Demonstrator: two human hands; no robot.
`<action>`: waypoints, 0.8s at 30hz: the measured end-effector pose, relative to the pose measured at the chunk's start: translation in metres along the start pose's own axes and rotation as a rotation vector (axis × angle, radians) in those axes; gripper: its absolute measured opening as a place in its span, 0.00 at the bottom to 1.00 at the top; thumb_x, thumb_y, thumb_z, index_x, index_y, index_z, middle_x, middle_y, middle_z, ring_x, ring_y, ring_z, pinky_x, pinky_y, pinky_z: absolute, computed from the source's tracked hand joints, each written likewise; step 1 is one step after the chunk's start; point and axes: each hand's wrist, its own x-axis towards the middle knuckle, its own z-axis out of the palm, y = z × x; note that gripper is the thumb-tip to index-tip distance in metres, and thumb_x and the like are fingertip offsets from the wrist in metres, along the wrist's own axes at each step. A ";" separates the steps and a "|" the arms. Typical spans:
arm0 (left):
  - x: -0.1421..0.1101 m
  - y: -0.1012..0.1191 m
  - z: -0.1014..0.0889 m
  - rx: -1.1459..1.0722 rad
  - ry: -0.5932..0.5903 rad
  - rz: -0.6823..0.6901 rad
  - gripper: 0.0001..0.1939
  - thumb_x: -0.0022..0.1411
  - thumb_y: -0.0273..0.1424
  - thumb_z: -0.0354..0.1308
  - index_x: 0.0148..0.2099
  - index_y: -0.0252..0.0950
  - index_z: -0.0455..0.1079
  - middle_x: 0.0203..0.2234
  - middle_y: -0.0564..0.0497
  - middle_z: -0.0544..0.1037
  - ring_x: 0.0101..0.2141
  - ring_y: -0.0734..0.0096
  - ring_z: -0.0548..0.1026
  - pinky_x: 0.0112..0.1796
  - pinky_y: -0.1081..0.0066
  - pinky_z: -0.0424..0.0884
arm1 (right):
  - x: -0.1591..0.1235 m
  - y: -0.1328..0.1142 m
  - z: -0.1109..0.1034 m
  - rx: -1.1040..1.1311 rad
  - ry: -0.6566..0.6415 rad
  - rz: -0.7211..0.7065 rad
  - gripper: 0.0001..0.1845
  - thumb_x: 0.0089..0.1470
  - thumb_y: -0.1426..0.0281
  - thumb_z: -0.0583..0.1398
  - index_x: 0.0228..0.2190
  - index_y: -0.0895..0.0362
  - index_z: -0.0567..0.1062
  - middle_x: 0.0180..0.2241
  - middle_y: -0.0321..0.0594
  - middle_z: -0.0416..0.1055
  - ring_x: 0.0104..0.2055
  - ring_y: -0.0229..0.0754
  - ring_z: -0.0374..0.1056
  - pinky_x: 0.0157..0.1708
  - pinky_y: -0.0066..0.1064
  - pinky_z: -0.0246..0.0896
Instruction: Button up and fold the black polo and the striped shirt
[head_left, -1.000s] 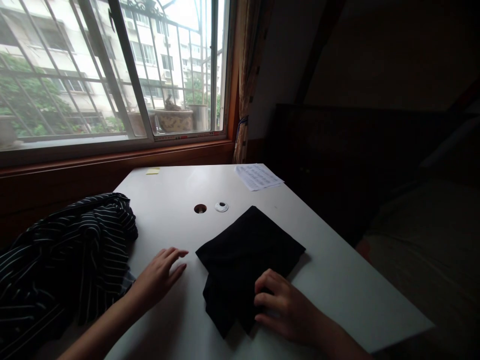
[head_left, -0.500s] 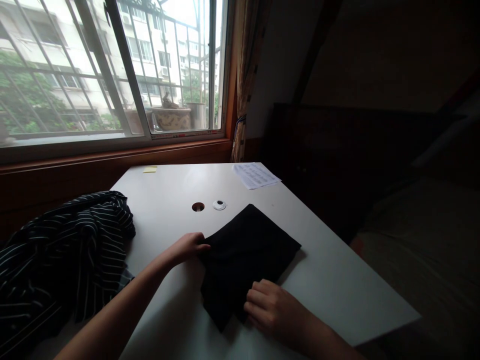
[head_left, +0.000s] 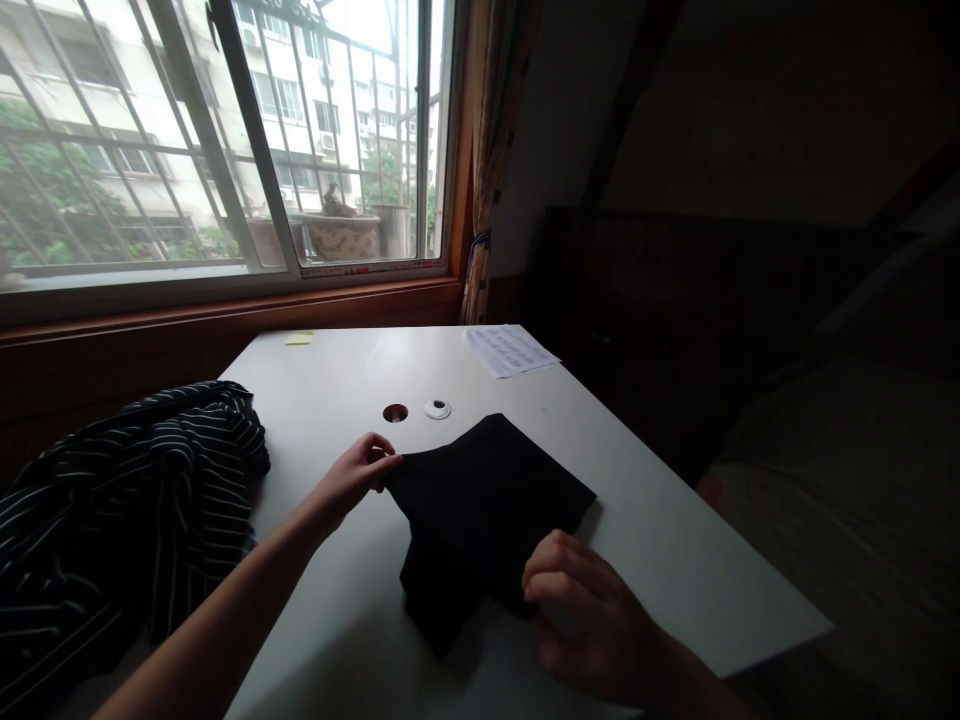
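Observation:
A black cloth garment, folded and partly spread, lies on the white table. Its exact kind does not show in the dark fabric. My left hand pinches the garment's left upper corner between thumb and fingers and pulls the edge taut. Along its lower right edge, my right hand is closed with curled fingers on the cloth; the fingertips are partly in shadow. A narrower piece of the garment hangs out toward me at the lower left.
A heap of black-and-white striped cloth covers the table's left side. Beyond the garment are a round cable hole and its white cover. Printed papers and a yellow sticky note lie at the far edge, below the window.
My left hand has moved up and slightly left, stretching the garment's corner outward. My right hand has shifted right and a little up along the lower edge.

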 end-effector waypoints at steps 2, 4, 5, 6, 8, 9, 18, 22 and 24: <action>-0.008 0.002 -0.006 0.009 0.008 0.032 0.21 0.57 0.46 0.62 0.44 0.36 0.64 0.23 0.57 0.67 0.25 0.73 0.65 0.27 0.74 0.62 | 0.003 -0.008 0.004 -0.036 -0.015 -0.070 0.15 0.46 0.81 0.58 0.37 0.56 0.68 0.33 0.40 0.70 0.36 0.43 0.65 0.35 0.36 0.64; -0.017 -0.001 -0.014 0.054 -0.008 0.043 0.22 0.59 0.46 0.61 0.47 0.36 0.64 0.22 0.58 0.66 0.25 0.73 0.64 0.27 0.73 0.61 | 0.005 -0.015 0.013 -0.072 -0.053 -0.152 0.11 0.49 0.79 0.58 0.36 0.57 0.69 0.32 0.40 0.72 0.34 0.42 0.65 0.35 0.36 0.63; -0.021 -0.006 -0.018 0.080 -0.028 0.039 0.23 0.59 0.46 0.60 0.48 0.36 0.63 0.22 0.58 0.65 0.25 0.73 0.63 0.27 0.73 0.61 | 0.004 -0.018 0.019 -0.088 -0.076 -0.184 0.08 0.51 0.78 0.58 0.35 0.57 0.70 0.32 0.40 0.72 0.33 0.41 0.65 0.34 0.36 0.63; -0.025 -0.011 -0.023 0.104 -0.048 0.033 0.23 0.60 0.47 0.59 0.49 0.36 0.63 0.22 0.59 0.64 0.25 0.73 0.63 0.26 0.73 0.60 | 0.003 -0.019 0.026 -0.103 -0.094 -0.215 0.05 0.53 0.76 0.58 0.34 0.57 0.70 0.31 0.39 0.73 0.32 0.40 0.65 0.33 0.35 0.62; -0.031 -0.025 -0.030 0.149 -0.092 0.021 0.23 0.62 0.47 0.57 0.51 0.37 0.62 0.22 0.59 0.64 0.25 0.73 0.63 0.27 0.73 0.60 | 0.000 -0.020 0.040 -0.135 -0.139 -0.256 0.02 0.57 0.74 0.57 0.32 0.57 0.70 0.29 0.38 0.72 0.30 0.39 0.64 0.32 0.34 0.61; -0.033 -0.033 -0.033 0.175 -0.117 0.018 0.23 0.63 0.47 0.56 0.52 0.37 0.61 0.23 0.59 0.64 0.25 0.73 0.63 0.27 0.73 0.60 | -0.001 -0.020 0.045 -0.150 -0.164 -0.269 0.04 0.59 0.73 0.57 0.31 0.57 0.70 0.29 0.37 0.72 0.30 0.38 0.64 0.31 0.33 0.61; -0.039 -0.063 -0.043 0.646 -0.183 0.029 0.19 0.65 0.39 0.50 0.56 0.41 0.63 0.32 0.52 0.73 0.32 0.66 0.71 0.36 0.69 0.65 | -0.006 -0.012 0.072 -0.187 -0.278 -0.372 0.14 0.64 0.73 0.54 0.26 0.56 0.70 0.24 0.32 0.67 0.26 0.34 0.59 0.25 0.30 0.52; -0.040 -0.054 -0.037 0.789 -0.166 0.109 0.20 0.65 0.36 0.50 0.58 0.42 0.63 0.38 0.49 0.75 0.35 0.65 0.73 0.38 0.67 0.68 | -0.008 -0.002 0.068 -0.092 -0.288 -0.299 0.09 0.62 0.66 0.57 0.30 0.55 0.71 0.28 0.35 0.71 0.30 0.37 0.63 0.30 0.31 0.57; -0.035 -0.043 -0.031 0.860 -0.109 0.220 0.19 0.65 0.37 0.51 0.57 0.42 0.65 0.43 0.46 0.74 0.39 0.61 0.73 0.41 0.64 0.69 | -0.006 0.008 0.059 -0.045 -0.249 -0.177 0.05 0.60 0.67 0.58 0.33 0.55 0.72 0.32 0.37 0.72 0.33 0.39 0.65 0.35 0.33 0.61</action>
